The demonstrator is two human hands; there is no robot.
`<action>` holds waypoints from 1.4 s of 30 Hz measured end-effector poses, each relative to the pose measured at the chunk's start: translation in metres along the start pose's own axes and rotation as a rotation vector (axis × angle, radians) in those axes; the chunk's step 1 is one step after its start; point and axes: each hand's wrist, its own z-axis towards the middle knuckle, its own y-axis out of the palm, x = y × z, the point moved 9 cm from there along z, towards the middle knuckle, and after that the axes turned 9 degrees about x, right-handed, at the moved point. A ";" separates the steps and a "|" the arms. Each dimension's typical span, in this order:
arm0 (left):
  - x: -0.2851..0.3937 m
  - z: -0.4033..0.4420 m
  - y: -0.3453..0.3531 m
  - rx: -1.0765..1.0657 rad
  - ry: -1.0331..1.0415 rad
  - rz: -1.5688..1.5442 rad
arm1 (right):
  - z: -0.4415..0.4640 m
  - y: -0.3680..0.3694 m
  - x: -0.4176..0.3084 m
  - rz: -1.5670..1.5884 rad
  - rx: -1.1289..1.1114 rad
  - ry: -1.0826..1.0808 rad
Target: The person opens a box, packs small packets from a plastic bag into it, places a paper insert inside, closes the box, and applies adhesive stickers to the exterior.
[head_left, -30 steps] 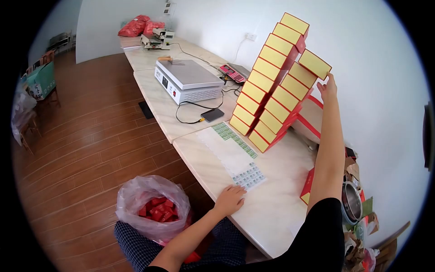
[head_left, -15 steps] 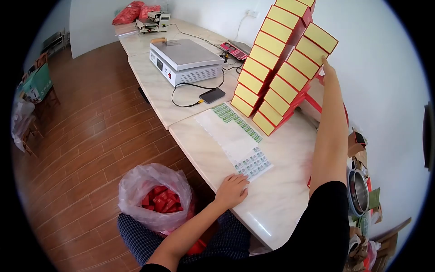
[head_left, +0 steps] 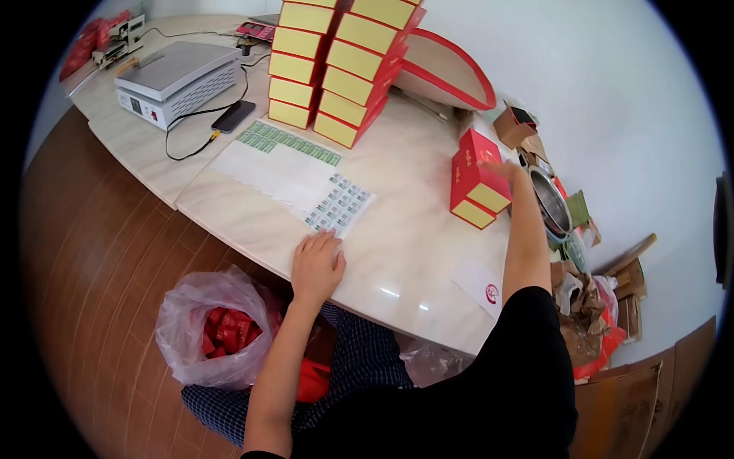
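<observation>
My left hand (head_left: 316, 268) lies flat at the table's front edge, fingers stretched out and touching the near corner of a white sheet of green-printed stickers (head_left: 336, 205). Over at the right, my right hand (head_left: 505, 173) reaches across the top of a red box with a yellow end (head_left: 488, 197). Its fingers are smeared, so whether they grip the box is unclear. A second such box (head_left: 472, 214) sits against it on the left. Farther back stand two tall stacks of red boxes with yellow ends (head_left: 352, 83), their tops cut off by the frame.
A hot plate (head_left: 174, 76) and a phone on a cable (head_left: 233, 115) lie at the left. Below the table edge is a plastic bag of red packets (head_left: 228, 329). A printed paper (head_left: 478, 287), a red-rimmed cover (head_left: 451, 70) and metal bowls (head_left: 550, 199) are on the right.
My right hand has left the top of the right-hand stack and come down to the red boxes at the right. The view has swung right. My left hand stays by the sticker sheet.
</observation>
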 end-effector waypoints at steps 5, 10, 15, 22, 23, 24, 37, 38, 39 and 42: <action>-0.003 -0.002 0.001 -0.001 -0.001 -0.002 | 0.016 0.067 0.019 0.153 -0.082 0.004; -0.006 -0.005 -0.001 0.045 -0.045 0.034 | -0.073 0.033 -0.005 -0.025 0.187 0.100; -0.009 -0.006 -0.001 0.072 -0.072 0.193 | -0.163 0.034 -0.044 -0.169 0.450 -0.256; -0.006 -0.006 -0.005 0.065 -0.018 0.150 | -0.300 0.081 -0.076 0.009 0.390 -0.435; -0.004 -0.004 -0.006 0.049 -0.024 0.107 | -0.309 0.089 -0.072 0.121 0.340 -0.415; -0.003 -0.003 -0.006 0.035 -0.029 0.066 | -0.327 0.085 -0.079 -0.019 0.512 -0.523; -0.055 -0.003 -0.026 0.211 -0.605 -0.876 | -0.250 0.134 -0.071 1.010 -0.062 -0.537; -0.053 -0.002 -0.027 0.232 -0.571 -0.834 | -0.266 0.127 -0.074 1.087 0.014 -0.512; -0.052 -0.001 -0.029 0.248 -0.537 -0.793 | -0.267 0.133 -0.068 1.087 0.003 -0.514; -0.056 -0.001 -0.028 0.218 -0.565 -0.817 | -0.272 0.139 -0.048 1.153 0.009 -0.323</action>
